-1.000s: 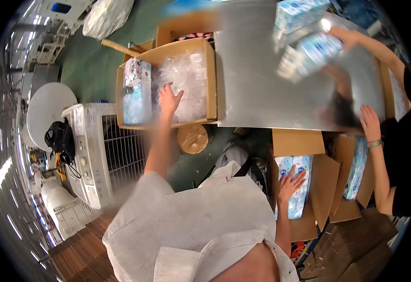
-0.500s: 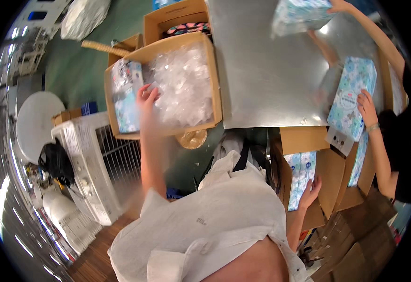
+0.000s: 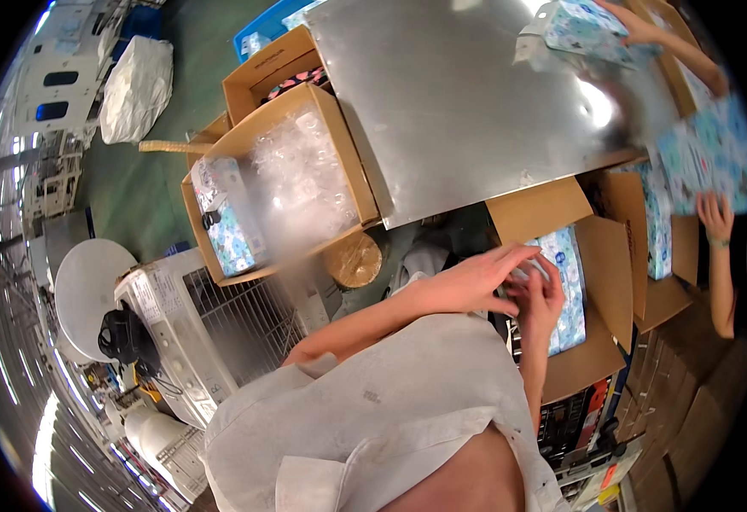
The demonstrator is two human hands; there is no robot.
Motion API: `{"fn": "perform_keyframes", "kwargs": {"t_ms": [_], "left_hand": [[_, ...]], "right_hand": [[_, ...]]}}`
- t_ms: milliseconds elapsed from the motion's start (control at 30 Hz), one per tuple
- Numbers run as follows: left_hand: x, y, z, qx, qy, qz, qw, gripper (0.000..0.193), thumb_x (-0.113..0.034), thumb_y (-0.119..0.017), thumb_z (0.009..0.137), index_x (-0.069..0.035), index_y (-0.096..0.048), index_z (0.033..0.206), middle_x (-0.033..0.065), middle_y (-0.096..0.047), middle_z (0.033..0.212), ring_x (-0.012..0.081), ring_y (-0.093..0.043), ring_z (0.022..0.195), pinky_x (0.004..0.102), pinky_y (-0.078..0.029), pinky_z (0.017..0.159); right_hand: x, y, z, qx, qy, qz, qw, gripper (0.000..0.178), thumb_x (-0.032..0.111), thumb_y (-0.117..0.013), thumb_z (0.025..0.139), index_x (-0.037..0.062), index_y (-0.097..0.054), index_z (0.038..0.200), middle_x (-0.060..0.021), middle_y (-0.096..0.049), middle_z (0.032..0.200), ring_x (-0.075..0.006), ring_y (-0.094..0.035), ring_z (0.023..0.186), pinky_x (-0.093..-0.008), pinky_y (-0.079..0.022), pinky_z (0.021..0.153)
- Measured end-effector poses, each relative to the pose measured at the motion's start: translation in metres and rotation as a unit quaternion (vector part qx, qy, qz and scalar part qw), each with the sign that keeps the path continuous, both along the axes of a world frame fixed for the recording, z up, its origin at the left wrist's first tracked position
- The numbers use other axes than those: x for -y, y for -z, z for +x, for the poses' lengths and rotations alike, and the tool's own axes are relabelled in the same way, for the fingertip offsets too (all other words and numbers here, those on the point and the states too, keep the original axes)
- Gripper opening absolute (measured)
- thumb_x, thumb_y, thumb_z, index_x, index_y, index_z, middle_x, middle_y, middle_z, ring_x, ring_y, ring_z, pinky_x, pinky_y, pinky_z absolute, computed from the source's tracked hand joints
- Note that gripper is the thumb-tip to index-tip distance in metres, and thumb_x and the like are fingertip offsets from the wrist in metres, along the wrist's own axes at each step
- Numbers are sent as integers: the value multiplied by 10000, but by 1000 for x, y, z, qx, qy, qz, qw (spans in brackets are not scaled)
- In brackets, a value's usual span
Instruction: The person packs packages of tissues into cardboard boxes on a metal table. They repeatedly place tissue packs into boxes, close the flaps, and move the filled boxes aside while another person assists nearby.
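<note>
My left hand [image 3: 476, 280] reaches across to the right and meets my right hand [image 3: 541, 300] above an open cardboard box [image 3: 602, 277]. The fingers of both hands are bent together, fingertips close. A small pale patch shows between them, too small to name. Under and beside my hands, blue floral packages [image 3: 568, 299] stand in that box. At the left, a carton [image 3: 352, 175] contains crumpled clear plastic [image 3: 301, 175] and blue floral packages [image 3: 235, 243] along its left side.
A metal table [image 3: 467, 102] spans the top middle. A co-worker's hands [image 3: 715, 215] handle floral packages at the right, beside another open box [image 3: 638, 239]. A white appliance with a wire grille [image 3: 237, 320] and a round gold-brown object [image 3: 354, 258] are at lower left.
My left hand has come from the plastic-filled carton over to my right hand. My right hand has lifted a little and its fingers have bent. The co-worker's near package has moved right.
</note>
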State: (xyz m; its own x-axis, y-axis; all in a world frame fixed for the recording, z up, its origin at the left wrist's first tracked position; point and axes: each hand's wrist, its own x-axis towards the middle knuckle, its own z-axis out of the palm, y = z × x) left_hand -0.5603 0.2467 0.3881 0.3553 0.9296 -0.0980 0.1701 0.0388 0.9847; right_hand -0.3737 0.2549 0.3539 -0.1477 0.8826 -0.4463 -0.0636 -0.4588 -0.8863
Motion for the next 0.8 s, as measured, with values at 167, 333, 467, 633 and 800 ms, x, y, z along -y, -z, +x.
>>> {"fn": "perform_keyframes", "kwargs": {"t_ms": [167, 333, 467, 633, 800], "left_hand": [[14, 53, -149, -247, -431, -88, 863, 610, -274, -793, 775, -50, -518, 1271, 178, -597, 1165, 330, -607, 1055, 428, -505, 872], [91, 192, -344, -524, -431, -124, 724, 501, -287, -775, 794, -81, -587, 1211, 156, -664, 1142, 352, -649, 1013, 447, -520, 864], [104, 222, -373, -549, -394, -107, 730, 405, -300, -738, 834, -135, -645, 1192, 137, -701, 1146, 335, -660, 1071, 422, -520, 901], [135, 223, -402, -382, -397, -95, 829, 406, -192, -710, 879, -18, -629, 1237, 132, -696, 1143, 230, -660, 1031, 354, -515, 916], [153, 187, -452, -256, -399, -134, 870, 259, -122, -676, 885, 2, -687, 1111, 81, -710, 971, 119, -632, 885, 269, -545, 731]], "right_hand": [[-7, 39, 101, 124, 98, -39, 987, 344, 287, -571, 1006, 51, -566, 1257, -155, -693, 1097, -207, -703, 820, -250, -551, 634], [4, 85, 174, 165, 181, -106, 964, 361, 330, -595, 991, 87, -566, 1257, -140, -692, 1099, -211, -706, 814, -240, -545, 633], [19, 117, 210, 167, 186, -124, 960, 392, 324, -619, 978, 82, -557, 1280, -160, -700, 1104, -237, -720, 823, -247, -558, 638], [20, 134, 227, 153, 215, -125, 956, 376, 263, -536, 1016, 35, -501, 1314, -168, -691, 1121, -276, -723, 856, -327, -580, 685], [11, 160, 245, 63, 239, -125, 961, 303, 251, -537, 1019, 30, -540, 1226, -140, -696, 1050, -246, -714, 766, -313, -575, 641]]}}
